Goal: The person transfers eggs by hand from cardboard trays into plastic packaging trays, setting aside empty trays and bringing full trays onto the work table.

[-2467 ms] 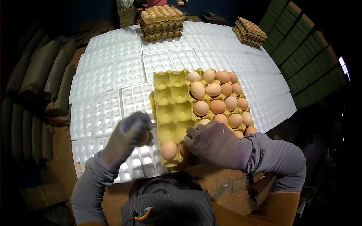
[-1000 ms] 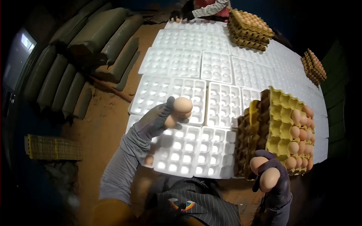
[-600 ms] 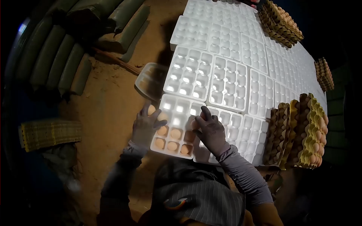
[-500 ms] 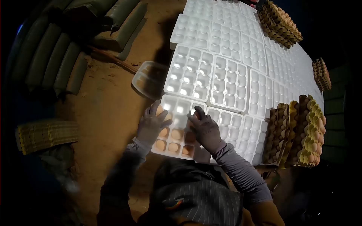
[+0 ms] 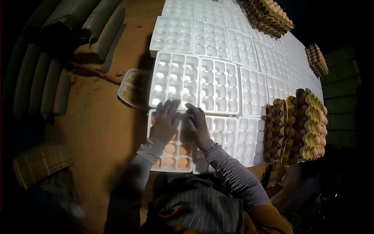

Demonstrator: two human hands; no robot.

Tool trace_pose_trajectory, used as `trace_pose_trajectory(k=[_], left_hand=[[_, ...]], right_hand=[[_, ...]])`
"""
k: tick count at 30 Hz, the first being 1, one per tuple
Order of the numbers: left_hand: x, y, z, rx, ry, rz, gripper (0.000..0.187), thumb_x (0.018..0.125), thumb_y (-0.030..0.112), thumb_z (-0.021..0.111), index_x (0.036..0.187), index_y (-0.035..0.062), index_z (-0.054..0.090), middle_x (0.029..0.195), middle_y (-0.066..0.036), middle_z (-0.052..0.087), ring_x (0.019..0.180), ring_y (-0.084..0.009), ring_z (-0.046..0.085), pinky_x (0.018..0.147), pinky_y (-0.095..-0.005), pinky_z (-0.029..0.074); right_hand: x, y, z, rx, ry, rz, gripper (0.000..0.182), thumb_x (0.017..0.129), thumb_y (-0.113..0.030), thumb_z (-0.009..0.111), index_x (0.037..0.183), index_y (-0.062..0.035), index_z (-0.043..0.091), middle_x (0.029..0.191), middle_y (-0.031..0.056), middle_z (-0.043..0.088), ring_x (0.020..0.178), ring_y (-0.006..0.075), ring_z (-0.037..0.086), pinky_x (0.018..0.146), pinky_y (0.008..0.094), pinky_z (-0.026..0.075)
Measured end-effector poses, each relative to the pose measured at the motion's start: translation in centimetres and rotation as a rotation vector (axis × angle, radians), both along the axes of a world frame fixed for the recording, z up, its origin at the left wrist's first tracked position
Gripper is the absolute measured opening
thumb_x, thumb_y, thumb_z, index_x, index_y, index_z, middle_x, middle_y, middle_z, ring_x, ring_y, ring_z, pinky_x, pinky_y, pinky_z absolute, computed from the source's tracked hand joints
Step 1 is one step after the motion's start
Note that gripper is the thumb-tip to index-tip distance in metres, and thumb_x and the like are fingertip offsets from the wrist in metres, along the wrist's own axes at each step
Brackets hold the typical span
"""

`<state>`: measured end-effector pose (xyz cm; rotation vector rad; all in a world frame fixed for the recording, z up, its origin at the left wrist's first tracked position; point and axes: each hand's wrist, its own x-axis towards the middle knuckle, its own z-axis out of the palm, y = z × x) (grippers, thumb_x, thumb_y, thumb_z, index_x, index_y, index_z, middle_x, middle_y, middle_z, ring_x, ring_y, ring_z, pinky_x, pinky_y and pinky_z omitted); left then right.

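Dim surroundings, dark edges, slight blur.

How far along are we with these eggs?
Eggs fill the visible lower cells of the nearest white tray. The left hand and right hand cover its upper part, hiding any grip. Likely remaining: the egg-free white tray beyond and the eggs on the yellow carton.
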<state>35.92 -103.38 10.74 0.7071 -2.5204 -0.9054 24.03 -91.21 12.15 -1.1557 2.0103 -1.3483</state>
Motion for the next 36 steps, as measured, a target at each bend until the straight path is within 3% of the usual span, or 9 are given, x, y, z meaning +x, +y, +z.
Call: trace_pose_trajectory(k=[5, 7, 10, 18, 24, 28, 30, 32, 36], left_hand=[[0.6, 0.8, -2.2, -0.078, -0.019, 0.127, 0.049, 0.104, 0.022, 0.045, 0.149, 0.0041, 0.043, 0.149, -0.017, 0.046, 0.145, -0.0354, 0.034, 0.123, -0.0462, 0.023], [-2.7, 2.2, -0.1, 0.381, 0.391, 0.163, 0.047, 0.100, 0.007, 0.054, 0.145, -0.0012, 0.046, 0.149, -0.015, 0.047, 0.144, -0.0293, 0.037, 0.121, -0.0399, 0.029], [-10.6, 4.5, 9.0, 0.297, 0.443, -0.047, 0.041, 0.096, 0.001, 0.058, 0.137, -0.0029, 0.055, 0.140, -0.015, 0.056, 0.137, -0.0272, 0.048, 0.112, -0.0391, 0.042], [-33.6, 21.9, 27.0, 0.124, 0.314, -0.630, 0.035, 0.094, 0.024, 0.070, 0.125, 0.0080, 0.068, 0.118, -0.015, 0.070, 0.117, -0.0325, 0.064, 0.098, -0.0389, 0.051], [-43.2, 29.3, 28.2, -0.250, 0.110, -0.757, 0.053, 0.088, 0.035, 0.073, 0.130, 0.0039, 0.063, 0.123, -0.021, 0.065, 0.123, -0.0359, 0.057, 0.113, -0.0457, 0.038], [-41.6, 29.9, 29.3, 0.306, 0.237, -0.567, 0.038, 0.092, 0.019, 0.071, 0.126, 0.0040, 0.064, 0.109, -0.010, 0.067, 0.107, -0.0225, 0.065, 0.096, -0.0360, 0.053], [-40.3, 29.4, 31.3, 1.274, 0.230, -0.335, 0.035, 0.094, 0.023, 0.069, 0.123, 0.0033, 0.062, 0.101, -0.006, 0.063, 0.095, -0.0181, 0.065, 0.091, -0.0302, 0.054], [-40.0, 28.3, 30.6, 1.258, 0.035, -0.373, 0.037, 0.094, 0.030, 0.069, 0.118, 0.0030, 0.064, 0.098, -0.006, 0.061, 0.095, -0.0190, 0.065, 0.089, -0.0318, 0.055], [-38.4, 34.4, 31.6, -0.182, -0.274, -0.548, 0.054, 0.085, 0.043, 0.078, 0.112, -0.0005, 0.063, 0.116, -0.020, 0.059, 0.100, -0.0325, 0.067, 0.088, -0.0418, 0.055]], right_hand=[[0.2, 8.8, 5.5, -0.001, -0.332, -0.068, 0.039, 0.096, -0.002, 0.053, 0.136, -0.0025, 0.055, 0.119, 0.0101, 0.060, 0.113, 0.0201, 0.058, 0.100, 0.0330, 0.046], [-0.1, 12.7, 7.4, 0.015, -0.382, 0.012, 0.037, 0.097, -0.005, 0.056, 0.134, -0.0046, 0.057, 0.120, 0.0107, 0.061, 0.116, 0.0210, 0.058, 0.100, 0.0348, 0.047], [-0.7, 17.4, 10.8, -0.027, -0.387, 0.177, 0.035, 0.098, -0.011, 0.059, 0.133, -0.0070, 0.058, 0.122, 0.0099, 0.061, 0.115, 0.0249, 0.059, 0.100, 0.0368, 0.048], [-11.4, 31.8, 21.2, -0.068, 0.023, 0.448, 0.038, 0.094, -0.019, 0.066, 0.131, -0.0144, 0.059, 0.128, 0.0123, 0.058, 0.115, 0.0292, 0.058, 0.100, 0.0433, 0.048], [-28.8, 43.6, 32.0, -0.048, 0.345, 0.134, 0.031, 0.086, -0.019, 0.075, 0.114, -0.0102, 0.069, 0.110, 0.0081, 0.070, 0.093, 0.0244, 0.069, 0.080, 0.0329, 0.059], [-39.7, 42.0, 33.5, 0.302, 0.680, 0.040, 0.039, 0.089, -0.030, 0.072, 0.121, -0.0106, 0.065, 0.114, 0.0099, 0.069, 0.104, 0.0267, 0.068, 0.090, 0.0398, 0.056], [-43.3, 39.6, 30.8, 0.157, 1.035, 0.234, 0.039, 0.088, -0.023, 0.074, 0.124, -0.0118, 0.063, 0.123, 0.0148, 0.065, 0.112, 0.0314, 0.064, 0.095, 0.0401, 0.054], [-44.8, 38.6, 30.1, 0.133, 1.042, 0.294, 0.043, 0.089, -0.025, 0.073, 0.128, -0.0121, 0.061, 0.128, 0.0148, 0.062, 0.118, 0.0301, 0.062, 0.099, 0.0395, 0.052], [-45.9, 38.5, 33.9, 0.117, 0.017, 0.129, 0.043, 0.089, -0.028, 0.073, 0.125, -0.0061, 0.064, 0.121, 0.0097, 0.062, 0.105, 0.0215, 0.064, 0.093, 0.0338, 0.055]])
